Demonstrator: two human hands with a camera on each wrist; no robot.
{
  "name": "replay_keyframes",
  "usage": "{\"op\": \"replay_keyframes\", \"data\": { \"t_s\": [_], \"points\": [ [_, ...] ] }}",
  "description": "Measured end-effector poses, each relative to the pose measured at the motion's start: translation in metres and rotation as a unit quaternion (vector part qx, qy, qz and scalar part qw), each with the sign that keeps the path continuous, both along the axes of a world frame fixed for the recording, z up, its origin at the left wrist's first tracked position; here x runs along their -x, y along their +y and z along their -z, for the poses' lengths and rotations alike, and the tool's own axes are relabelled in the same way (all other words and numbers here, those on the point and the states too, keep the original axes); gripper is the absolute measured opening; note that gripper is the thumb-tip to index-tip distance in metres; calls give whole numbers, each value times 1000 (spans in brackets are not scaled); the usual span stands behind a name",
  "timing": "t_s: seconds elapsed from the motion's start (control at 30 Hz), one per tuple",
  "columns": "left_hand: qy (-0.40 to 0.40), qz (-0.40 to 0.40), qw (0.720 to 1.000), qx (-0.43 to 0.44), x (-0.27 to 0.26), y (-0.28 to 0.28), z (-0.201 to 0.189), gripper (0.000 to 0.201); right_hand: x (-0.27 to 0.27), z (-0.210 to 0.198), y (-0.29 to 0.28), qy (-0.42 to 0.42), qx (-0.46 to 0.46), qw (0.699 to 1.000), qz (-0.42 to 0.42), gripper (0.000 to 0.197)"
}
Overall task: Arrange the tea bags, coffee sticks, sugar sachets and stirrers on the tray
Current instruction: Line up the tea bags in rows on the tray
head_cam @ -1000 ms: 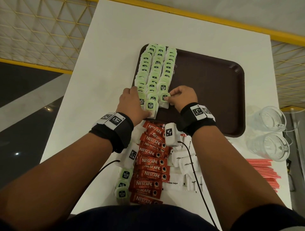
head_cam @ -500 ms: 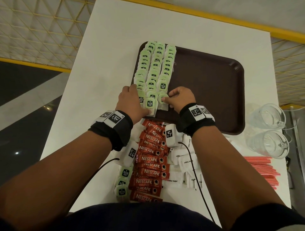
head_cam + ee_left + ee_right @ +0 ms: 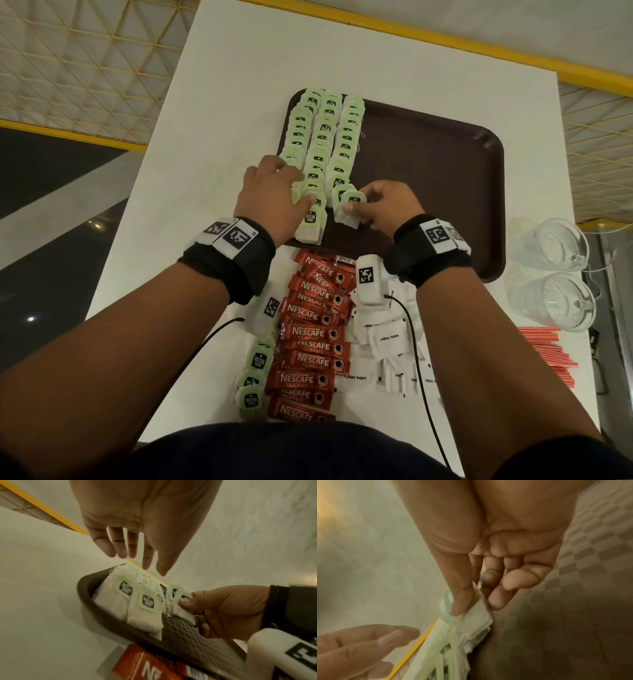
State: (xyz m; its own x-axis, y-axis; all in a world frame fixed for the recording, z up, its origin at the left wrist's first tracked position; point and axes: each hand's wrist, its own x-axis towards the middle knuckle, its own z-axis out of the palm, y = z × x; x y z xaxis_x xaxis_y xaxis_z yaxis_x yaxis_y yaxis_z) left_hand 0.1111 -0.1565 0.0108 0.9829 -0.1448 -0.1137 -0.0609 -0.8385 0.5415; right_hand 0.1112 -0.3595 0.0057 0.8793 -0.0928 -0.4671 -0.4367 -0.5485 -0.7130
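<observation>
A dark brown tray (image 3: pixel 428 178) lies on the white table. Three columns of green-tagged tea bags (image 3: pixel 322 137) fill its left part. My right hand (image 3: pixel 358 202) pinches one tea bag (image 3: pixel 347 219) between thumb and fingers at the near end of the right column; the right wrist view shows that tea bag (image 3: pixel 479 616) in the pinch of my right hand (image 3: pixel 476 607). My left hand (image 3: pixel 281 181) is spread over the near ends of the left and middle columns. In the left wrist view my left hand (image 3: pixel 137 555) has straight fingers above the bags and holds nothing.
Off the tray, near me, lie red coffee sticks (image 3: pixel 315 329), white sugar sachets (image 3: pixel 387 339) and three loose tea bags (image 3: pixel 255 373). Red stirrers (image 3: pixel 548 353) and two glass cups (image 3: pixel 551 246) sit at the right table edge. The tray's right half is bare.
My left hand has slid a little farther up the left columns with its fingers stretched out. My right hand keeps its pinch and has tilted the front tea bag slightly.
</observation>
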Motion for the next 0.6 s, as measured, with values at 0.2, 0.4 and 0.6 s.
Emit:
{"op": "replay_keyframes", "data": {
  "t_s": [0.2,0.4,0.6],
  "points": [
    [45,70,994,70,-19,-19,1,21,-6,-14,6,-28,-108,994,-7,17],
    [59,31,991,115,-33,-21,3,13,-7,-6,-1,-34,-80,996,12,11],
    [122,76,987,66,-43,-35,7,10,-3,3,-13,-12,12,1000,-7,14]
  ]
}}
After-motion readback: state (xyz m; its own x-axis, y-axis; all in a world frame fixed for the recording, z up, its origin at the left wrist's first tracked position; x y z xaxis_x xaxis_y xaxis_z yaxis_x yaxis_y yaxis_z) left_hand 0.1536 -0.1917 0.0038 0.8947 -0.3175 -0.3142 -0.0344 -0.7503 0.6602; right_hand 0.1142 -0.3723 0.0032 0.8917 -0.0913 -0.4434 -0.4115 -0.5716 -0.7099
